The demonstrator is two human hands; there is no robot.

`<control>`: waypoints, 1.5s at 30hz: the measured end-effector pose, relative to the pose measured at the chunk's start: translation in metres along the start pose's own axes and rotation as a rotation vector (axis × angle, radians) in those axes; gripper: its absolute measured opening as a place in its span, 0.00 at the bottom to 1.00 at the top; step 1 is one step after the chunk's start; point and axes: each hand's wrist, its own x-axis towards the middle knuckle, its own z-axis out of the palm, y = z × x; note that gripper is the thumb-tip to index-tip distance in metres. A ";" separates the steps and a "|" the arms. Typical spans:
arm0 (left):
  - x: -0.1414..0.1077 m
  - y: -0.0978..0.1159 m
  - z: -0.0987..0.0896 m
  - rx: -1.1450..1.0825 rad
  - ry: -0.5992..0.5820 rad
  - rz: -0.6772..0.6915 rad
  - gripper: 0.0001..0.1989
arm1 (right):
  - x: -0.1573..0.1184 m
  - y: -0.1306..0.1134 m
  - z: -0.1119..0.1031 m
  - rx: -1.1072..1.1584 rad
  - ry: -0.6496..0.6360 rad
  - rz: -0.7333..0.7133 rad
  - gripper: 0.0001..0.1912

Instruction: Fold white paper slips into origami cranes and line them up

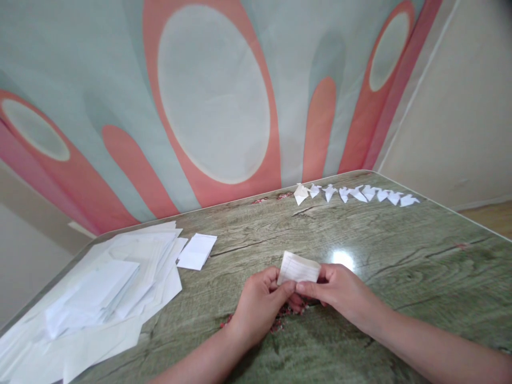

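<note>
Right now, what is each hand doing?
Left hand: closed on the small lined paper, at its left side.
Right hand: closed on the same paper, at its right side.

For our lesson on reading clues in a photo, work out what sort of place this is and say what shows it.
Probably a craft spot indoors: a wood-patterned table bears loose paper and a row of folded paper figures.

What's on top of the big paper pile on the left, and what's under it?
A smaller stack of white sheets lies on top of the paper pile. The wood-grain table shows around it; anything directly underneath is covered.
</note>
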 end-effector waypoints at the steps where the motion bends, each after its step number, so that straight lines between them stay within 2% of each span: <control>1: 0.000 0.001 -0.001 0.039 0.018 0.000 0.13 | 0.000 0.002 0.000 -0.021 0.035 0.017 0.19; 4: -0.002 0.002 -0.003 0.143 0.057 0.006 0.12 | -0.001 0.005 -0.001 -0.011 0.133 0.024 0.23; 7: -0.003 0.001 -0.003 0.185 0.049 0.012 0.11 | -0.001 0.004 -0.003 0.150 0.135 -0.013 0.23; 11: 0.000 -0.001 -0.007 0.140 0.020 -0.008 0.12 | 0.002 0.003 -0.011 0.354 0.174 0.006 0.18; 15: 0.003 -0.004 -0.011 0.058 -0.009 -0.029 0.13 | 0.005 0.002 -0.019 0.406 0.225 -0.017 0.17; 17: 0.004 -0.005 -0.012 0.016 -0.008 -0.023 0.13 | 0.006 0.002 -0.020 0.339 0.175 -0.028 0.18; 20: 0.004 -0.008 -0.009 -0.055 -0.001 -0.004 0.15 | 0.005 0.005 -0.017 0.084 0.031 -0.007 0.19; 22: 0.004 -0.010 -0.005 -0.101 -0.005 0.015 0.16 | 0.003 0.008 -0.012 -0.078 0.000 -0.001 0.20; 29: 0.003 -0.015 0.008 -0.113 -0.056 -0.024 0.15 | 0.000 0.013 -0.006 -0.437 0.262 -0.201 0.20; 33: 0.003 -0.015 0.012 -0.094 -0.032 -0.032 0.14 | -0.001 0.011 -0.011 -0.469 0.315 -0.178 0.22; 38: 0.006 -0.014 0.014 -0.076 0.038 0.003 0.13 | -0.003 0.007 -0.018 -0.406 0.185 -0.131 0.22; 41: 0.007 -0.014 0.012 -0.094 0.000 0.014 0.14 | -0.003 0.007 -0.021 -0.447 0.186 -0.142 0.21; 45: 0.007 -0.013 0.009 -0.177 -0.120 -0.007 0.22 | -0.001 0.010 -0.022 -0.482 0.177 -0.168 0.19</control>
